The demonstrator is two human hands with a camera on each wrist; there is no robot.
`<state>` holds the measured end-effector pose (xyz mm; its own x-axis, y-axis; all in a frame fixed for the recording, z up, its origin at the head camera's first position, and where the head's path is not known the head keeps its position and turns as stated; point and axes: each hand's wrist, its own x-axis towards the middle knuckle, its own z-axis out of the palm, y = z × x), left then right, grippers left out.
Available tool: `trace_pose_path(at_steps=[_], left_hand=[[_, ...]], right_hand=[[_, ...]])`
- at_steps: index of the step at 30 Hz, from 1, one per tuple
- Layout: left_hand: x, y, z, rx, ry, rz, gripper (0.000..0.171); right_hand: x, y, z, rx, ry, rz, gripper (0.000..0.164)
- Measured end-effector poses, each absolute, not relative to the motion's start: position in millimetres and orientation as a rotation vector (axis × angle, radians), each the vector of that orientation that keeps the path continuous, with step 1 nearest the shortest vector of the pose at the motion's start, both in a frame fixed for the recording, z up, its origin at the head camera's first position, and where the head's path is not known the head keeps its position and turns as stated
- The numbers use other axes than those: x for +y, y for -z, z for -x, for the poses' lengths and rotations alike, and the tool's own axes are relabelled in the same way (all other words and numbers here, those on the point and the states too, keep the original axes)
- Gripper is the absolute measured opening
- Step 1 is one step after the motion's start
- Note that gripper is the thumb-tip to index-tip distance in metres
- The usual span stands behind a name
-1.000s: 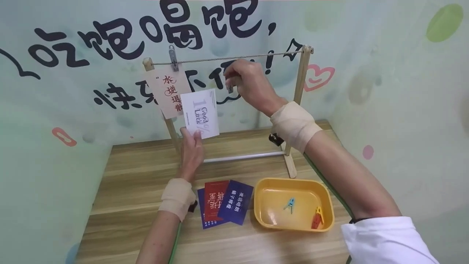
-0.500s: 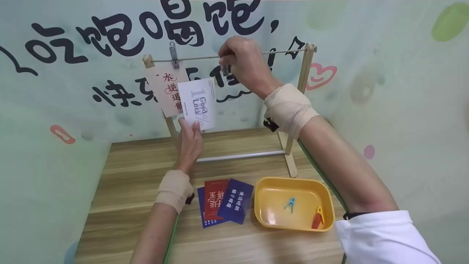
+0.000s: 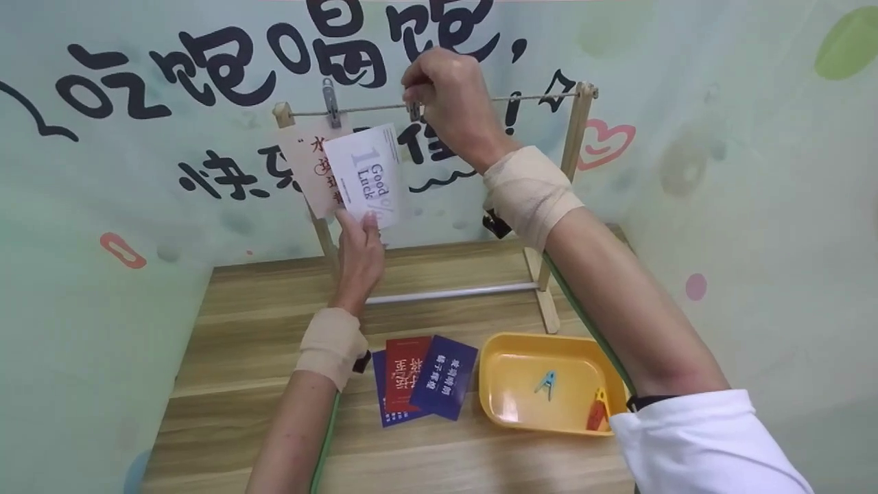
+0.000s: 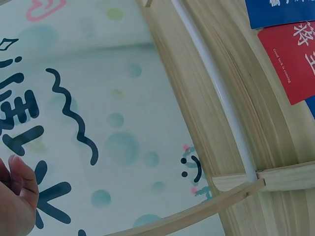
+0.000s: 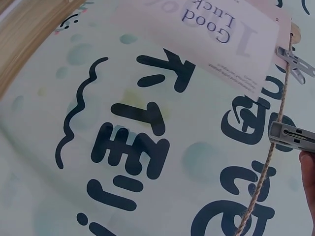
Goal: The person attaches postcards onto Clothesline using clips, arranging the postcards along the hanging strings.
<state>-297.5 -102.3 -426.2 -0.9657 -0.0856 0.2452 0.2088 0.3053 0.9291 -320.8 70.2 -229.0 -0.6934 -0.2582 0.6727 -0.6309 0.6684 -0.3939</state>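
Observation:
My left hand (image 3: 360, 257) pinches the lower edge of a white card (image 3: 370, 175) printed "Good Luck". The card is tilted and overlaps a pink card (image 3: 307, 171) with red characters. A grey clothespin (image 3: 332, 108) fixes that pink card to a thin rope (image 3: 374, 109). Farther right along the rope, my right hand (image 3: 456, 99) pinches another grey clothespin (image 5: 293, 135). In the right wrist view its tip lies at the rope, apart from the white card. Only part of my left hand (image 4: 19, 199) shows in the left wrist view; the card is outside it.
Wooden posts (image 3: 579, 130) hold the rope, with a white rod (image 3: 453, 293) low between them. A red card (image 3: 405, 374) and blue cards (image 3: 444, 377) lie overlapping on the table. Beside them, a yellow tray (image 3: 504, 384) contains a blue clothespin (image 3: 547, 385) and a red-and-yellow item (image 3: 597, 412).
My right hand has risen, bringing its clothespin from below the rope up to it. The left hand has lifted the white card, which leans more to the left and covers more of the pink card.

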Motion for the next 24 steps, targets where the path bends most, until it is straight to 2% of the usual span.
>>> trace_pose_path(at_steps=[10, 24], left_hand=[[-99, 422, 300, -2.362, 1.677, 0.091, 0.045], [-100, 425, 299, -2.326, 1.655, 0.239, 0.051]], right_hand=[[63, 228, 322, -2.319, -0.841, -0.642, 0.016], [56, 224, 328, -2.408, -0.968, -0.569, 0.017]])
